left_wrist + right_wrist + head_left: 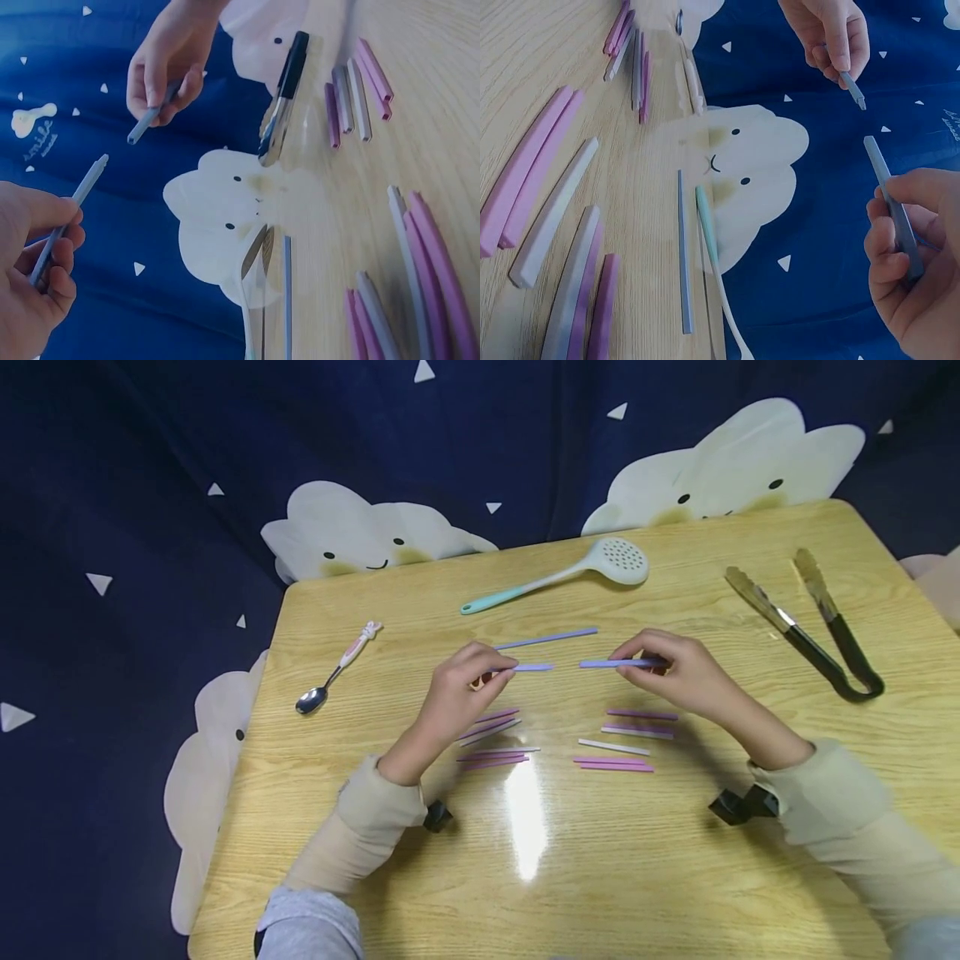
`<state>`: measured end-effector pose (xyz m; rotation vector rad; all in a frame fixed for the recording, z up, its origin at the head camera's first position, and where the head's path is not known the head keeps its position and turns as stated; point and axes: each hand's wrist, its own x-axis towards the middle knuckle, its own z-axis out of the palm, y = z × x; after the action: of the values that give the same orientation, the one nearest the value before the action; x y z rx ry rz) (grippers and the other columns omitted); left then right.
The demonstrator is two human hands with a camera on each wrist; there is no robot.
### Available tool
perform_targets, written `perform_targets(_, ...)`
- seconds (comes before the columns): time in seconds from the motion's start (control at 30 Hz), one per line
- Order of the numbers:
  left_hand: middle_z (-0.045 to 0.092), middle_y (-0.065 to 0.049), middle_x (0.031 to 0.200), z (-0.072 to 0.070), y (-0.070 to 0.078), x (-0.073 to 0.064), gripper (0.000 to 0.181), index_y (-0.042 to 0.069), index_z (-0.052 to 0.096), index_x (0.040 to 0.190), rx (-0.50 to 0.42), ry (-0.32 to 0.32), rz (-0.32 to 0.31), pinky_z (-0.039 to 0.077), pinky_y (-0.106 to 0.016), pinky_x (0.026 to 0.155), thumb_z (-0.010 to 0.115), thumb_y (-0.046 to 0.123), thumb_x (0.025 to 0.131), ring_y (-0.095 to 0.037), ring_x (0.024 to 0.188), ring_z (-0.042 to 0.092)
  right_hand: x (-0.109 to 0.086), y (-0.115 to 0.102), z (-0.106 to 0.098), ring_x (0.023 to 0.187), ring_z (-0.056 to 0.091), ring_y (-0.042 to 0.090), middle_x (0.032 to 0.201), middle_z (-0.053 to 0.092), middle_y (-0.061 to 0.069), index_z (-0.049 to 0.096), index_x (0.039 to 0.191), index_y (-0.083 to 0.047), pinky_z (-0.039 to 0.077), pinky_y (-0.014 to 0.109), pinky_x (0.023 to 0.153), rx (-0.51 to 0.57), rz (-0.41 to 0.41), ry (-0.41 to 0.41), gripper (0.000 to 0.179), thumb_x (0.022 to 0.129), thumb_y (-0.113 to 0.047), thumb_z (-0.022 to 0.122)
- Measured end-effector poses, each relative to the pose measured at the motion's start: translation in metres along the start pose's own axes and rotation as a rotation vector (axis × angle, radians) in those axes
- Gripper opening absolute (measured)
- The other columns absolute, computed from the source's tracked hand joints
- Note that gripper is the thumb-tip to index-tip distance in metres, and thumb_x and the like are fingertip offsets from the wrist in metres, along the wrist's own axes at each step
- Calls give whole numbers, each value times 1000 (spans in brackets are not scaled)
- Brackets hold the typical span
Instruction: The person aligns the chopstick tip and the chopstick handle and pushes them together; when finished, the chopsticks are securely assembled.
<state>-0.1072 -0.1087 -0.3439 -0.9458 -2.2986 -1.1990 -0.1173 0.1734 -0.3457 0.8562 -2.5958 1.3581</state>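
My left hand (457,689) pinches a short blue stick (534,667) above the table; its free tip looks stepped and narrower in the left wrist view. Facing it, my right hand (682,672) grips a second blue stick (596,664) between thumb and fingers. The two ends point at each other with a small gap between them. Beyond the hands, a longer blue stick (558,637) lies on the table. Closer to me lie two loose groups of pink, purple and pale sticks, including a white stick (613,747) and a pink stick (491,763).
A slotted turner (618,562) with a mint handle lies toward the far edge. Black-handled tongs (843,647) rest spread at the right, and a spoon (311,699) lies at the left. A dark blue curtain (135,610) hangs around the wooden table (600,877).
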Motion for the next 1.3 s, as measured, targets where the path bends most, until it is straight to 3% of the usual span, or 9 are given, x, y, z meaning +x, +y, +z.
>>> perform_targets(0.27,61,-6,83,8,4,-1,8,1,68,88,-32,-11,-27,43,-25,54,64,3,81,-11,63,48,1,-6,5,59,47,4,77,60,-2,67,89,-10,38,18,50,61,24,-6,17,77,4,65)
perform_targets(0.9,61,-7,83,14,5,4,8,0,68,87,-9,-17,-20,43,-23,54,63,3,82,-10,62,48,2,-8,7,61,49,3,80,63,0,67,89,-9,40,16,52,64,24,5,17,78,4,65)
perform_targets(1.3,60,-7,81,17,3,3,7,0,68,86,-15,-25,-19,44,-26,53,63,2,81,-11,62,49,3,-8,12,72,55,-2,85,64,6,67,89,-7,45,12,61,86,5,2,15,79,4,64)
